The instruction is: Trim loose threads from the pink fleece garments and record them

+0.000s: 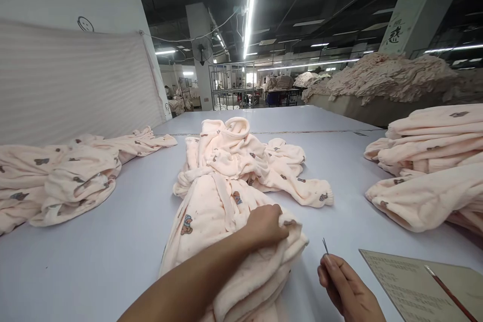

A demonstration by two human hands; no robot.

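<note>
A pale pink fleece robe (pixel 204 201) with bear prints, a hood and a belt lies crumpled down the middle of the table. My left hand (pixel 266 226) reaches across its lower part, fingers closed on a fold of the cloth at the right edge. To the right of the robe, apart from it, my right hand (pixel 349 287) pinches a thin two-pointed metal tool (pixel 325 246), tips upward. The rest of that tool is hidden in my fingers. One robe sleeve (pixel 309 192) stretches out to the right.
More printed fleece garments (pixel 79 176) lie at the left. A folded stack (pixel 433 161) stands at the right. Near me at the right are a printed sheet (pixel 407 276) and a reddish-brown pen (pixel 449 292). Beyond the table (pixel 143 251), a large bin (pixel 354 105) is heaped with cloth.
</note>
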